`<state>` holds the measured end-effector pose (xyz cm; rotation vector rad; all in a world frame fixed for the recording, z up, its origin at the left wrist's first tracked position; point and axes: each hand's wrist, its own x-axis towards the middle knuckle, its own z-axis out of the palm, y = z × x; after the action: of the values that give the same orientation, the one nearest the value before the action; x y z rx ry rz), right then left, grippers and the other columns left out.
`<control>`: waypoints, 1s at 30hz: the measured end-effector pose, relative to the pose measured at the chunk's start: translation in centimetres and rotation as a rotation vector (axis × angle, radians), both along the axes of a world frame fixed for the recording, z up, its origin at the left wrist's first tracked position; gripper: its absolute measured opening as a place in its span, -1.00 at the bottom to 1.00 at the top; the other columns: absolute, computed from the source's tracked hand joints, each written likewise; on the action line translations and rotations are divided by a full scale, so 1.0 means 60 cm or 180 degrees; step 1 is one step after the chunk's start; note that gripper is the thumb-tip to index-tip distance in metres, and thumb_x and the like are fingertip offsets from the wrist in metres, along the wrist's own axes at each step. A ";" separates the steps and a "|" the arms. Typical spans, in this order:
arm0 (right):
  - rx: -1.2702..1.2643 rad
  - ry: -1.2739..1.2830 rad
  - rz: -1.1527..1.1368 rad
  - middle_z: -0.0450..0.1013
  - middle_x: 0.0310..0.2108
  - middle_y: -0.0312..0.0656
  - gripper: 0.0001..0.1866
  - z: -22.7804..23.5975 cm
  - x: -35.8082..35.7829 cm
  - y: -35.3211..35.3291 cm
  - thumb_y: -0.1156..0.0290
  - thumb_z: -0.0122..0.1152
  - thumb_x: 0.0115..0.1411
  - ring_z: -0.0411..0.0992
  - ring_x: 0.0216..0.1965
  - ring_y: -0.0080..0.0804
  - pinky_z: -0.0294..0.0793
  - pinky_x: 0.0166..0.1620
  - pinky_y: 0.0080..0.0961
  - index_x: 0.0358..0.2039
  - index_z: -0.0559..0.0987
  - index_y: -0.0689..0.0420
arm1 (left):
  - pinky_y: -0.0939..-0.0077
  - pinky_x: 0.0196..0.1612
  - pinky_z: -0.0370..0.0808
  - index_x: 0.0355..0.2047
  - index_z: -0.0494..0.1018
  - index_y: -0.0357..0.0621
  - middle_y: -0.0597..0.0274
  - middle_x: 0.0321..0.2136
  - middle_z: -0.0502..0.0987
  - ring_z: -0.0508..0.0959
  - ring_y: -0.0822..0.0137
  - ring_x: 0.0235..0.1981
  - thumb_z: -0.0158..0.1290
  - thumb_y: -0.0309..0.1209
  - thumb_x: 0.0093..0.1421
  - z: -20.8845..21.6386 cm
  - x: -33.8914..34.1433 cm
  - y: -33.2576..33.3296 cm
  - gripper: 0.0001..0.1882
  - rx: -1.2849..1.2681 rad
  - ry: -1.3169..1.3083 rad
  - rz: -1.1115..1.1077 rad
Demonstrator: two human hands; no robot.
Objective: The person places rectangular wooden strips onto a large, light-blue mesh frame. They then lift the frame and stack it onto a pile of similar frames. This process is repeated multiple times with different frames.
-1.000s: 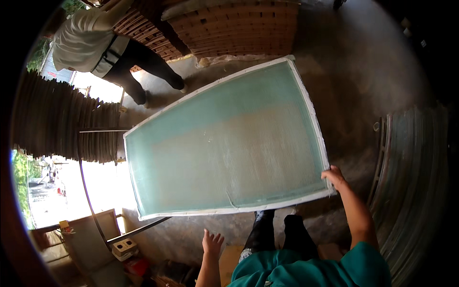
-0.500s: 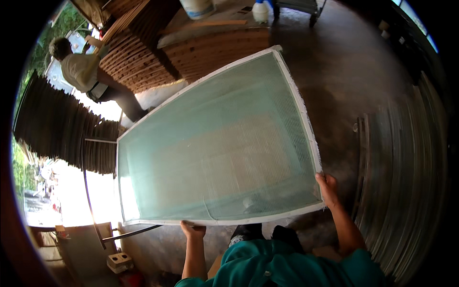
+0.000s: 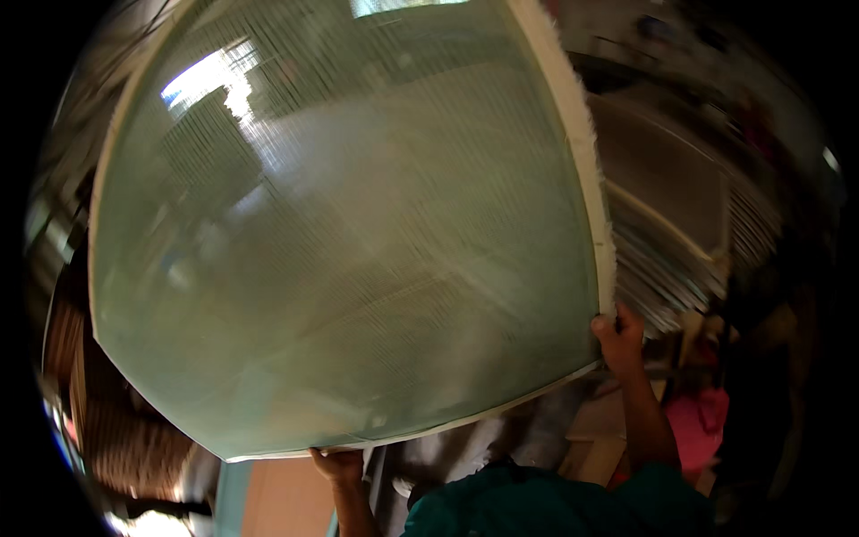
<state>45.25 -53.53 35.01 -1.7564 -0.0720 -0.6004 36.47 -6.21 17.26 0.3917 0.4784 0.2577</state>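
A large mesh screen frame (image 3: 358,233), with pale green see-through mesh and whitish edges, fills most of the view and is held raised and tilted in front of me. My left hand (image 3: 340,465) grips its near lower edge, fingers partly hidden under the rim. At the lower right corner, my right hand (image 3: 621,338) is wrapped around the side edge with the thumb on top. Bright window light reflects off the upper part of the mesh.
Stacked brown slatted pieces (image 3: 134,438) stand at the left. More framed panels (image 3: 662,268) lean or lie on the right, partly blurred. A bright pink item (image 3: 698,430) sits by my right forearm. Below the screen at lower left lies an orange-brown panel (image 3: 286,497) with a green border.
I have turned away from the bright doorway and the person at the left. The screen frame has been lifted and tilted up, filling more of the view. Both hands keep their grip.
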 end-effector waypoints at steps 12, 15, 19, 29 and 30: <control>0.1255 0.0337 -0.1888 0.42 -0.52 -0.29 -0.60 0.116 -0.111 -0.306 0.13 0.15 0.17 0.37 -0.57 -0.58 0.37 -0.51 -0.61 -0.30 0.51 0.29 | 0.27 -0.10 0.43 0.00 0.30 -0.10 0.22 -0.05 0.41 0.42 0.24 -0.05 -0.02 -0.22 0.19 0.287 0.430 -0.319 -0.59 0.1246 -0.1215 -0.1705; 0.1577 0.0522 -0.2024 0.49 -0.39 -0.16 -0.53 0.141 -0.097 -0.322 0.15 0.13 0.17 0.45 -0.43 -0.45 0.45 -0.33 -0.51 -0.22 0.50 0.40 | 0.42 -0.22 0.49 -0.14 0.37 -0.17 0.19 -0.27 0.52 0.53 0.30 -0.25 -0.01 -0.24 0.21 0.341 0.520 -0.385 -0.70 0.1847 -0.1668 -0.1852; 0.1667 0.0869 -0.2132 0.49 -0.26 -0.08 -0.57 0.151 -0.058 -0.374 0.20 0.10 0.19 0.48 -0.28 -0.36 0.45 -0.22 -0.46 -0.19 0.50 0.39 | 0.55 -0.38 0.53 -0.41 0.36 -0.25 0.19 -0.48 0.46 0.53 0.37 -0.49 0.11 -0.24 0.15 0.371 0.650 -0.503 -0.71 0.1877 -0.1517 -0.2085; -0.1300 0.3244 -0.3548 0.46 -0.15 -0.09 -0.58 0.164 0.059 -0.591 0.20 0.09 0.17 0.43 -0.14 -0.18 0.39 -0.09 -0.31 -0.04 0.45 0.18 | 0.57 -0.42 0.45 -0.44 0.41 -0.33 0.17 -0.51 0.50 0.51 0.40 -0.47 0.01 -0.24 0.20 0.369 0.822 -0.663 -0.68 0.3152 -0.1821 -0.3341; -0.2849 0.3979 -0.3702 0.44 -0.13 -0.06 -0.58 0.185 0.079 -0.584 0.21 0.10 0.16 0.41 -0.11 -0.15 0.38 -0.07 -0.30 -0.03 0.44 0.18 | 0.57 -0.43 0.44 -0.45 0.42 -0.33 0.19 -0.52 0.49 0.50 0.42 -0.48 0.01 -0.25 0.20 0.368 0.818 -0.664 -0.68 0.3410 -0.1975 -0.3376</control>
<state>50.02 -88.59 46.10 -2.6566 1.8868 -0.0954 85.57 -46.03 39.36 1.4804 -0.5657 -0.4375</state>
